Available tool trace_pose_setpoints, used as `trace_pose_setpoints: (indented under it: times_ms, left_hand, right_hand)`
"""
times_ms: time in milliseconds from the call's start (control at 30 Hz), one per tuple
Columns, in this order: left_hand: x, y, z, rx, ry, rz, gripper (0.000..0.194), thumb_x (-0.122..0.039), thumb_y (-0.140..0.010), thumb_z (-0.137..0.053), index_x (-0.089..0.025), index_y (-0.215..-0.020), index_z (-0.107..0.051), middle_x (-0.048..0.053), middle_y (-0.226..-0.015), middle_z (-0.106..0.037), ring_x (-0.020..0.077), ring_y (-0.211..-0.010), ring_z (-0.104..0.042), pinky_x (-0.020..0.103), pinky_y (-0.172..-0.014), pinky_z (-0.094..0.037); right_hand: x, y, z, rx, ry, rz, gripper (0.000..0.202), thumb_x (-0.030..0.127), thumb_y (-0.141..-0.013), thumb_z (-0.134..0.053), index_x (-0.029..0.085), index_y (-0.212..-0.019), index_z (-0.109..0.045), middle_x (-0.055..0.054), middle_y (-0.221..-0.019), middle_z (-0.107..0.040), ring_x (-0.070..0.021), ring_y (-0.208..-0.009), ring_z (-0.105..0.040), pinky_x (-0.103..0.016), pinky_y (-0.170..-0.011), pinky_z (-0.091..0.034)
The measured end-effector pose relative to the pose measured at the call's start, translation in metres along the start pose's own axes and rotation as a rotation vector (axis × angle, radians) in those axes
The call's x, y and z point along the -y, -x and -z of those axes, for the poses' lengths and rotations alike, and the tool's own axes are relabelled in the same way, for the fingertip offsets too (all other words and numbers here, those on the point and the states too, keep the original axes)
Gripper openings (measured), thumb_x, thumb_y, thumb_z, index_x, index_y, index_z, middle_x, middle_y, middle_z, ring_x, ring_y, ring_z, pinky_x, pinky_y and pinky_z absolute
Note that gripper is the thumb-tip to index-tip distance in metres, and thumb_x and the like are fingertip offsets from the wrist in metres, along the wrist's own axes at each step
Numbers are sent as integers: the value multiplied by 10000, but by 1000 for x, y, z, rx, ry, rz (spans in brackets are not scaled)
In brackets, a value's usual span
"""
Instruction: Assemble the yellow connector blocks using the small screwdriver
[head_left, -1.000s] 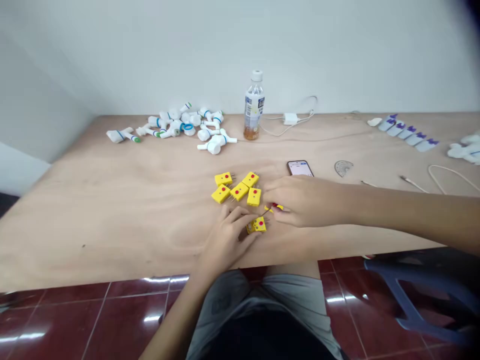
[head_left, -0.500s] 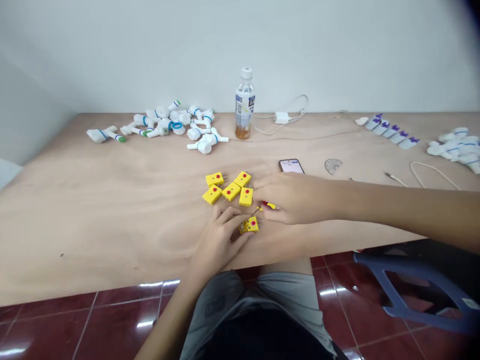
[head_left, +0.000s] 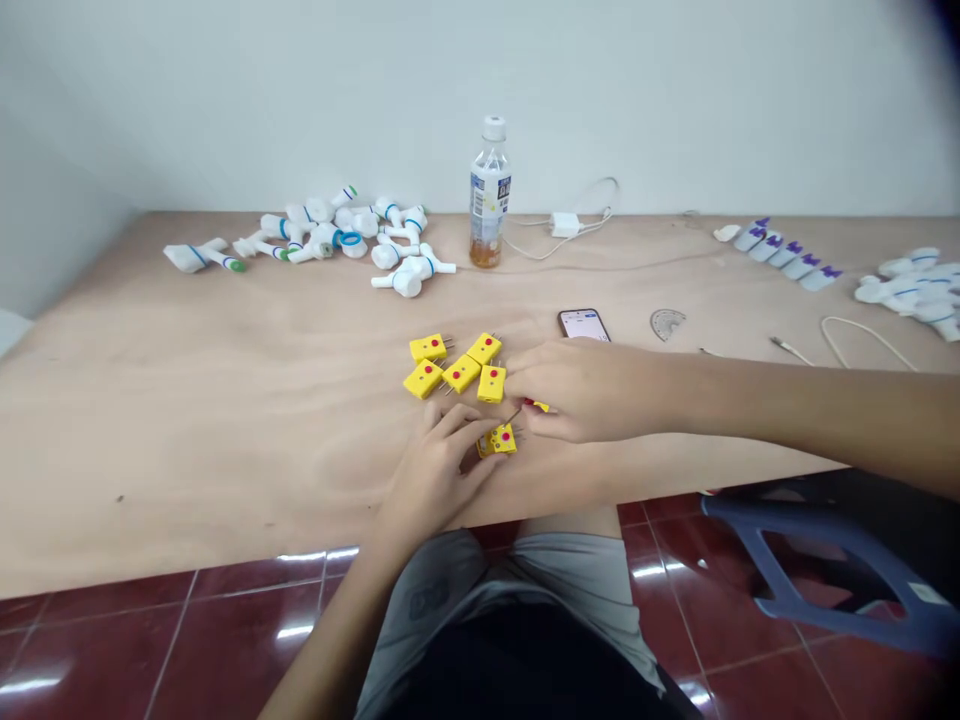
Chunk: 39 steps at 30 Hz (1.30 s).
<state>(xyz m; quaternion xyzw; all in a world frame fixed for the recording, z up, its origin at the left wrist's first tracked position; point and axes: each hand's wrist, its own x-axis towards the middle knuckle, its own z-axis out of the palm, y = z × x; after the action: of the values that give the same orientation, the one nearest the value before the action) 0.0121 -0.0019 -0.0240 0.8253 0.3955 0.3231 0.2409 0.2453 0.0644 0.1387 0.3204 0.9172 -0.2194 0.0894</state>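
On the table near its front edge, my left hand (head_left: pixel 439 470) is closed around a small yellow plug (head_left: pixel 504 438) with a red dot and metal pins pointing right. In my right hand (head_left: pixel 574 388) is a screwdriver (head_left: pixel 531 404); only a bit of its red and yellow handle and its thin shaft show. The shaft slants down toward the plug's top, but whether its tip sits in a screw I cannot tell. Just beyond both hands lie several more yellow plugs (head_left: pixel 460 374), each with a red dot.
Behind the plugs stands a drink bottle (head_left: pixel 490 200), with a white charger (head_left: pixel 565 225) beside it. White pipe-like parts (head_left: pixel 409 277) are heaped at the back left. A phone (head_left: pixel 583 324), a protractor (head_left: pixel 666 323), purple-topped pieces (head_left: pixel 784 255) and a cable (head_left: pixel 855 345) lie rightward. A blue stool (head_left: pixel 825 570) stands below.
The whole view has shifted slightly, so the table things sit a little higher. Both hands keep nearly the same hold on the plug and screwdriver.
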Motion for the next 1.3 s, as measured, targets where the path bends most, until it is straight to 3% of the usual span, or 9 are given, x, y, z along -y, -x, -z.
trace_pose_setpoints:
  times_ms: [100,467,733,900,1067,1300]
  left_hand:
    - [0,-1,0,-5,-5,-6,299,-282,-1093,-794,-282,-1392,-802,113,-1342,-801,360,-1320,-678,615,-1148,-602]
    - [-1,0,1,-15,-35,-11,299,-327,-1102,-794,-279,-1397,-796,111,-1366,-795,368,-1315,-665,604,-1121,-626]
    - [-4,-1,2,-19,-25,3,274,-341,-1100,-796,-283,-1367,-811,115,-1318,-799,356,-1269,-684,592,-1089,-642]
    - [-6,0,4,-33,-34,2,255,-339,-1103,-796,-268,-1348,-806,109,-1276,-801,348,-1264,-675,569,-1100,-630]
    - [-8,-1,5,-14,-30,9,248,-334,-1103,-791,-269,-1342,-796,108,-1271,-787,349,-1255,-666,554,-1078,-629]
    - [-5,1,4,-8,-25,-4,251,-335,-1113,-781,-262,-1354,-781,102,-1251,-767,334,-1222,-648,549,-1080,-617]
  right_hand:
    - [3,0,2,43,29,-79,179,164,-1028,-652,163,-856,-701,-115,-985,-770,-212,-839,-611,-338,-737,-360]
    - [2,1,2,15,111,-101,172,177,-1054,-640,142,-960,-780,-132,-1049,-811,-247,-938,-675,-349,-742,-352]
    - [-16,11,-11,-61,40,-83,240,249,-1056,-624,173,-841,-698,-73,-868,-723,-193,-768,-557,-331,-689,-308]
    - [-12,27,-13,-127,-64,-51,211,210,-1033,-618,177,-831,-672,-54,-859,-685,-172,-734,-524,-324,-689,-311]
    - [0,27,-23,-105,-108,-7,183,140,-1012,-590,169,-878,-712,-64,-860,-708,-182,-751,-569,-319,-671,-319]
    - [-2,16,-28,-71,-81,-35,168,124,-1000,-612,156,-908,-748,-72,-853,-716,-182,-719,-581,-312,-644,-320]
